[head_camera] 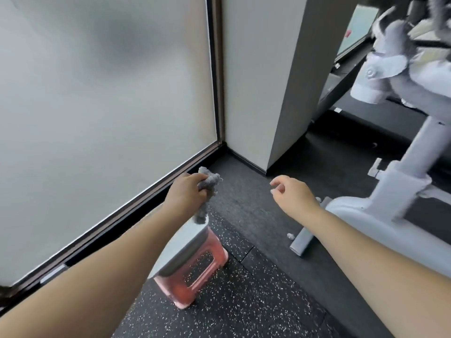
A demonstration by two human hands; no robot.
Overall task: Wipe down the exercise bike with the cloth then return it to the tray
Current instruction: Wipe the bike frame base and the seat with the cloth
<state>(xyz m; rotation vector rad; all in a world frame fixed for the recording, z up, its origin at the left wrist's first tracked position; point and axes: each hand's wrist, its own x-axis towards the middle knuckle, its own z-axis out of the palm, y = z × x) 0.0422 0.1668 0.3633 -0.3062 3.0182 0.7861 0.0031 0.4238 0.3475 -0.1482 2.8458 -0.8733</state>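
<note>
Frosted panel (107, 113): fills the left half of the view, pale and blurred, with a dark frame along its right edge and bottom rail.
Floor (244, 301): dark rubber, flecked with white near the camera, plainer grey further off toward the corner.
Column (263, 76): pale wall block right of the panel, with a dark skirting where it meets the floor.
Exercise bike (410, 132): white, motion-blurred, on the right; a slanted post rises from a rounded base, and a grey foot bar juts out from the base onto the floor.
Stool (192, 276): pink plastic, standing on the flecked floor near the panel, partly hidden by the left forearm.
Tray (185, 242): pale grey, flat, resting on top of the stool; its near end is hidden behind the left forearm.
Left hand (186, 192): stretched forward over the far end of the tray, its grip closed tight around the cloth.
Right hand (291, 191): held out above the grey floor between the tray and the bike base, its grip loosely open, fingers half curled, holding nothing.
Cloth (210, 184): grey and fluffy, bunched in the left hand; one clump sticks out past the fingers and a tail hangs down, with its end at the far edge of the tray. Whether the tail touches the tray cannot be told.
Small scrap (290, 236): a pale bit on the floor just beside the foot bar.
</note>
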